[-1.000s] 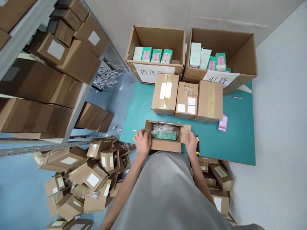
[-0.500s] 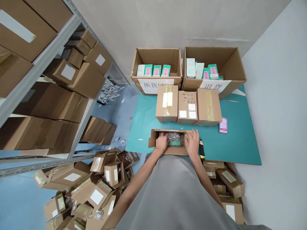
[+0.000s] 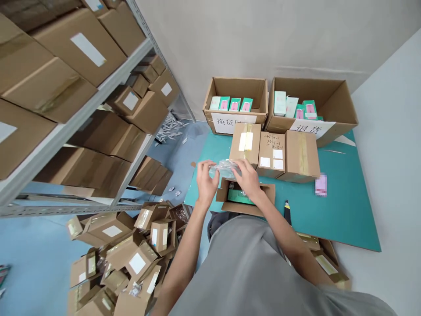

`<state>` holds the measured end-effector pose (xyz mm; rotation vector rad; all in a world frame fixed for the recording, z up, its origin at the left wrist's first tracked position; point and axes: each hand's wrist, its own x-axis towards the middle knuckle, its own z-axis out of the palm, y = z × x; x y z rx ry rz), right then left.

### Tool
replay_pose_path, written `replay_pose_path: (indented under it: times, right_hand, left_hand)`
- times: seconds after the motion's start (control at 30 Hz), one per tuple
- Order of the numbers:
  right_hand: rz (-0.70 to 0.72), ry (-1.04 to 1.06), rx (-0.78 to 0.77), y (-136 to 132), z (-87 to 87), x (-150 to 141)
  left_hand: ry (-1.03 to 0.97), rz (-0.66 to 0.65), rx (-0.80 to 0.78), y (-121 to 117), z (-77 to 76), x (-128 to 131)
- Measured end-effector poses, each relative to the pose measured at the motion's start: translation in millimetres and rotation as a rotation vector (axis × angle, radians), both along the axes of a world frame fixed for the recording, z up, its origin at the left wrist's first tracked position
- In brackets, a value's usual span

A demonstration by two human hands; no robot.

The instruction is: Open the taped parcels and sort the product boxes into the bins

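Observation:
Between my two hands a crumpled piece of clear bubble wrap [image 3: 223, 168] is stretched just above a small cardboard box. My left hand [image 3: 207, 182] grips its left end, thumb and fingers curled round it. At the other end my right hand [image 3: 247, 177] pinches the plastic. Below them the small cardboard box [image 3: 245, 208] stands with its flaps up at the table's front edge. Inside lies a green box [image 3: 239, 196], partly covered by more clear plastic and my right forearm. Right of it, a black and yellow utility knife [image 3: 287, 212] rests on the table.
On the green table [image 3: 342, 219] stand three closed cartons, one a taped carton [image 3: 302, 153]. Behind them are an open left bin [image 3: 235, 83] and an open right bin [image 3: 312, 85] holding green and white boxes. A loaded shelf [image 3: 108, 87] rises left, above a carton pile [image 3: 131, 254].
Both hands have come up out of the small box, lifting bubble wrap with them. The green box inside is now more exposed. My view has swung left.

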<state>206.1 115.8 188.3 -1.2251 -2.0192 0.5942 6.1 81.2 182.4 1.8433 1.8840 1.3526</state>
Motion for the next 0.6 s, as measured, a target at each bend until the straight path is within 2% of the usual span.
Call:
replay_pose_path:
  times: [0.07,0.17,0.23,0.3,0.37,0.43,0.53,0.6]
  right_hand:
    - [0.056,-0.053,-0.015,22.2,1.1,-30.1]
    - [0.125,-0.206,-0.084,43.3,-7.8,-68.6]
    - [0.178,-0.321,-0.152,49.0,-16.8,-82.7]
    - [0.227,-0.399,-0.209,48.9,-25.7,-82.0]
    - [0.222,-0.399,-0.224,42.7,-33.6,-64.1]
    - [0.151,-0.314,-0.206,29.2,-39.8,-31.3]
    - [0.021,-0.178,-0.213,-4.2,-46.2,28.5]
    - [-0.016,-0.230,-0.277,-30.1,-50.6,60.4]
  left_hand:
    - [0.023,0.114,0.015,12.3,-4.4,-18.6]
    - [0.039,0.242,-0.070,19.9,-24.5,-38.2]
    - [0.039,0.294,-0.188,17.5,-40.8,-45.0]
    - [0.064,0.297,-0.342,9.5,-55.0,-47.6]
    - [0.105,0.253,-0.478,-3.9,-64.4,-47.1]
    - [0.123,0.207,-0.521,-21.4,-68.5,-43.5]
    - [0.046,0.155,-0.404,-49.2,-65.6,-28.7]
    - [-0.026,0.070,-0.341,-62.6,-61.1,-10.3]
